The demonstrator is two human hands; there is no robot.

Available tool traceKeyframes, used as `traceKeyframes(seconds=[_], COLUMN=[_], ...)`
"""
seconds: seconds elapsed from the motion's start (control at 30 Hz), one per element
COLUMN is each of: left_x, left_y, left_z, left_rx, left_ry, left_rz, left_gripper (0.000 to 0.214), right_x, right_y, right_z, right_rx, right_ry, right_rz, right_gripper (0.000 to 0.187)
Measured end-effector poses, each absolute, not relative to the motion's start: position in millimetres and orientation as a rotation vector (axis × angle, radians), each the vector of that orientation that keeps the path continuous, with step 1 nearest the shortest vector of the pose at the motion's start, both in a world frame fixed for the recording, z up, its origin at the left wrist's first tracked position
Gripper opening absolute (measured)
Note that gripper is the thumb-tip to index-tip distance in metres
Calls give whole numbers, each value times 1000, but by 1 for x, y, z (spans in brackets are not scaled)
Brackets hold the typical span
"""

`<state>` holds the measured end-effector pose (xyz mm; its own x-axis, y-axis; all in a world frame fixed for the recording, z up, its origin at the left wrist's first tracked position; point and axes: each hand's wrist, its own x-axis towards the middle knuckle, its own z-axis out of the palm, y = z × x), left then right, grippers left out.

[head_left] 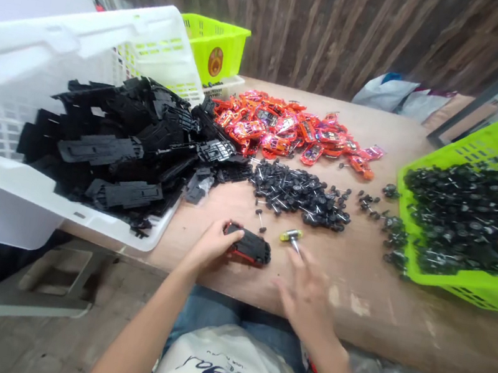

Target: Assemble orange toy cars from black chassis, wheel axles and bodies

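My left hand (210, 245) grips a small toy car (249, 247) with a red body and black underside, holding it upside down on the wooden table (355, 291). My right hand (307, 293) hovers just right of it, fingers spread and slightly blurred, holding nothing. A short screwdriver with a yellow handle (291, 236) lies on the table just beyond my right fingertips. A pile of black wheel-and-axle sets (299, 193) lies behind the car.
A tipped white crate (23, 62) spills black plastic chassis plates (134, 137) at left. Red toy car bodies (286, 130) are heaped at the back. A green basket (474, 286) of wheels stands at right, another green basket (214, 45) behind. A white bag rests on my lap.
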<state>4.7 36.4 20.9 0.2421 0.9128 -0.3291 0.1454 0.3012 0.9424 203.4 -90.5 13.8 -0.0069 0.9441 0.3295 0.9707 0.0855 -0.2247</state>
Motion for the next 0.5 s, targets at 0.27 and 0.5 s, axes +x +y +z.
traceKeyframes(seconds=[0.27,0.5], left_x=[12,16], left_y=[26,27], left_z=[13,1], left_rx=[1247,1140], left_ry=[1008,1132], left_rz=[910,944], left_gripper=[68,59], right_x=[166,163], right_y=[-37,-33], right_z=[0,-4], right_rx=[-1459,-1457], right_ry=[-1846,-1718], right_rz=[122,296], right_gripper=[28,26])
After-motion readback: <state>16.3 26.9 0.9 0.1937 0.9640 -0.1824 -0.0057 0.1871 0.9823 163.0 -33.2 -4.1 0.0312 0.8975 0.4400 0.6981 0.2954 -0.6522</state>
